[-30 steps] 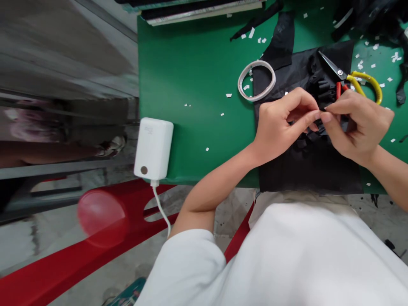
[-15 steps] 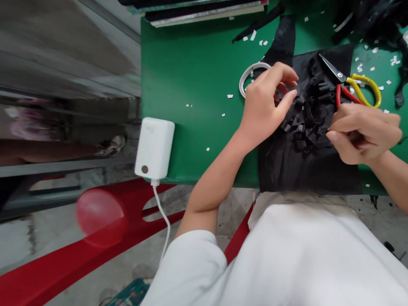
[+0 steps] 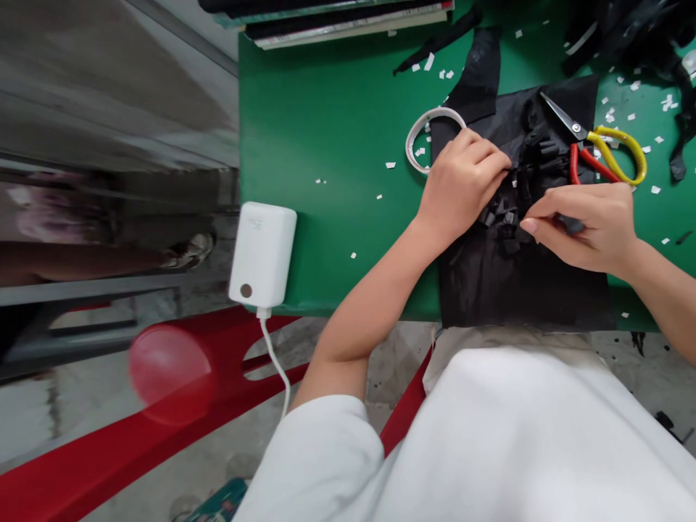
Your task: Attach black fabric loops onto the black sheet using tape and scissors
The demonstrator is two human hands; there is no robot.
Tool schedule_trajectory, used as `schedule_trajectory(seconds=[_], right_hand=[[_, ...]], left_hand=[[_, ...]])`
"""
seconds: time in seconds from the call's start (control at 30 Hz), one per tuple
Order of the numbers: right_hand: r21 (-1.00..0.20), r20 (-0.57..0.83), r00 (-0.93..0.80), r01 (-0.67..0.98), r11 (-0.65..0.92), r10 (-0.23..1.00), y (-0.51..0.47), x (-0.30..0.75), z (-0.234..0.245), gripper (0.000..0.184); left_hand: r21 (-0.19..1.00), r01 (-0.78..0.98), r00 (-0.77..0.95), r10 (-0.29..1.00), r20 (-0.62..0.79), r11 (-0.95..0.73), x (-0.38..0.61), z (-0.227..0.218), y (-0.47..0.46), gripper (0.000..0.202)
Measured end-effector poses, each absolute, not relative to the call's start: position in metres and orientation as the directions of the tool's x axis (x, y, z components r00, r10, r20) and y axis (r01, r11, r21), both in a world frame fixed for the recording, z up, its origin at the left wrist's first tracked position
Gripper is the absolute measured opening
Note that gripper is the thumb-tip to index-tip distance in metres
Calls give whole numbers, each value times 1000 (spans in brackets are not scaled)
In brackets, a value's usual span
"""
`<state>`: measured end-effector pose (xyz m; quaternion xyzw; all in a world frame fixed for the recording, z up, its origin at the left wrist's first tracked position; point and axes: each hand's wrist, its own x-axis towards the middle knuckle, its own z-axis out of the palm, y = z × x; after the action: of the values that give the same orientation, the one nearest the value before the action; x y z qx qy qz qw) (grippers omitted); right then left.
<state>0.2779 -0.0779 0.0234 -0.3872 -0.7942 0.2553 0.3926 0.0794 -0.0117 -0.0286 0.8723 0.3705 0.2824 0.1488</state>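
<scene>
A black sheet (image 3: pixel 522 290) lies at the table's front edge with a heap of crumpled black scraps (image 3: pixel 508 217) on it. My left hand (image 3: pixel 462 181) rests over the heap's left side, fingers closed together with the tips down at the scraps. Across from it, my right hand (image 3: pixel 590 225) pinches thumb and forefinger at the heap's right edge. Whatever sits between the fingertips of either hand is too small or hidden to name. Just beyond the right hand lie scissors (image 3: pixel 579 130) with one yellow and one red handle. A white tape roll (image 3: pixel 416 134) touches the left hand's side.
A white power bank (image 3: pixel 264 254) with a cable stands at the left corner of the green table (image 3: pixel 326 109). Books (image 3: pixel 348 25) are stacked at the back. White paper bits dot the tabletop, and a black bundle (image 3: pixel 631 36) fills the far right. A red chair (image 3: pixel 109 435) is beside me.
My right hand has moved left to the scraps, and its thumb and forefinger now meet there. My left hand's parted fingers have closed and lowered onto the heap.
</scene>
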Motion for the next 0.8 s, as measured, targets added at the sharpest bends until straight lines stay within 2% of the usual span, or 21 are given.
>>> schedule_trajectory(seconds=[0.13, 0.27, 0.4, 0.5, 0.6, 0.7, 0.8], right_hand=[[-756, 458, -256, 392, 525, 851, -79, 277, 24, 18], [-854, 368, -85, 364, 373, 926, -78, 276, 24, 21], [-914, 258, -36, 316, 255, 966, -75, 277, 23, 25], [-946, 210, -48, 241, 215, 977, -73, 277, 21, 28], [-966, 175, -68, 181, 184, 982, -72, 275, 20, 29], [-970, 156, -93, 172, 171, 983, -72, 274, 20, 29], [-969, 168, -105, 168, 184, 980, -73, 273, 19, 27]], left_hand=[[450, 562, 594, 717, 364, -694, 76, -15, -14, 26], [378, 582, 662, 689, 295, -720, 74, 1, -20, 19], [345, 556, 727, 644, 239, -756, 73, 8, -23, 17], [440, 530, 679, 673, 292, -725, 74, 12, -25, 20], [611, 468, 571, 746, 343, -639, 78, 17, -31, 26], [762, 372, 523, 798, 299, -529, 84, 20, -36, 24], [825, 350, 486, 839, 245, -444, 88, 18, -38, 24]])
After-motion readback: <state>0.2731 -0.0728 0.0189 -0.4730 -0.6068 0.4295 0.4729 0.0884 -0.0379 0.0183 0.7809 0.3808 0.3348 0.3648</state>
